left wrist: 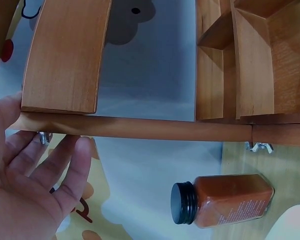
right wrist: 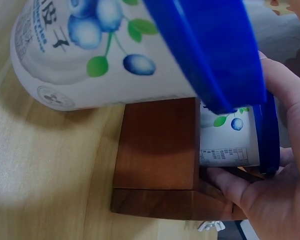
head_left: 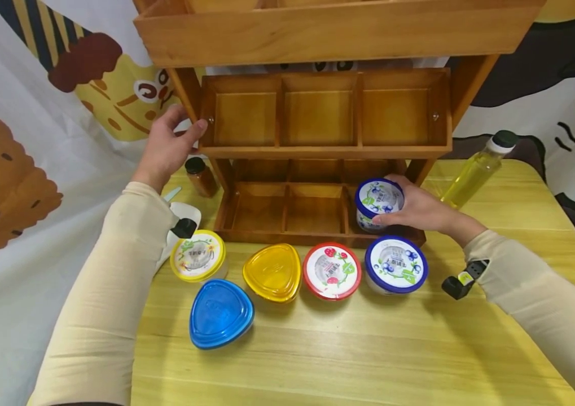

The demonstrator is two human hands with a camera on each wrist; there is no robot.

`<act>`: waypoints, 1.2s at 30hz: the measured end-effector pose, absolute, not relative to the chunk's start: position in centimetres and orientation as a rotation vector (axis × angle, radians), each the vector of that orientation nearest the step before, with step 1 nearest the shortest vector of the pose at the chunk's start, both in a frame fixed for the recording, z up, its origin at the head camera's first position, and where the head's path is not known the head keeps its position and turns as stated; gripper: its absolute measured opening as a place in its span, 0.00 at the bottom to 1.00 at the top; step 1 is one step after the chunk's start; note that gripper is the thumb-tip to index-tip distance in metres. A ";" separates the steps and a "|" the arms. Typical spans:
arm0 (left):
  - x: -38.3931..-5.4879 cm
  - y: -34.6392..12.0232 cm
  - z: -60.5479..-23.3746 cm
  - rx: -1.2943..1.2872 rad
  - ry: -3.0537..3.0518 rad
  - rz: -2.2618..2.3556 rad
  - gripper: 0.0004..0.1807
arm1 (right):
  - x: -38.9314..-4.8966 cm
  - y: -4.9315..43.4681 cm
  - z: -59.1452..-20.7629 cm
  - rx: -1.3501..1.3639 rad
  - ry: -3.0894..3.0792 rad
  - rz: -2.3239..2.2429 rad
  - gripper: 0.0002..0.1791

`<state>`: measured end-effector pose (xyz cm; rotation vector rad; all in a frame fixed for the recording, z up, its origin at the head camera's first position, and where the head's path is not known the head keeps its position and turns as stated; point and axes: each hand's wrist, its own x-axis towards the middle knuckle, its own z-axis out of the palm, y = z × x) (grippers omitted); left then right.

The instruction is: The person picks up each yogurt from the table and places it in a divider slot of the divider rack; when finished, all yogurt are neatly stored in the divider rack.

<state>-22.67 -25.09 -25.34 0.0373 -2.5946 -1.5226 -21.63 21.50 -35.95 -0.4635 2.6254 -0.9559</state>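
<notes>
The blue-lidded tub [head_left: 380, 194] is within the lower tier's right-hand compartment [head_left: 360, 238] of the wooden rack [head_left: 338, 34], lid uppermost; whether its base meets the compartment floor cannot be determined. The step in hand is judged to be seating it; good practice would be to keep it level, lower it clear of the divider, and release only once the base is supported. The right hand [head_left: 416, 206] holds the tub from its right, thumb on the near side, fingers behind. The left hand [head_left: 167, 141] grips the rack's left upright, thumb opposing fingers, apparently steadying it. Both forearms reach forward from opposite sides.
</notes>
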 end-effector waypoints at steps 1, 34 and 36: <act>-22.7 -25.1 -25.4 0.036 -2.594 -1.523 0.25 | -21.6 21.5 -36.0 -0.460 2.621 -0.959 0.61; -22.5 -25.0 -25.2 0.025 -2.603 -1.515 0.26 | -20.6 22.6 -33.9 -0.489 2.639 -0.970 0.59; -22.5 -25.0 -25.2 0.025 -2.603 -1.514 0.26 | -20.2 22.9 -33.4 -0.493 2.630 -1.003 0.58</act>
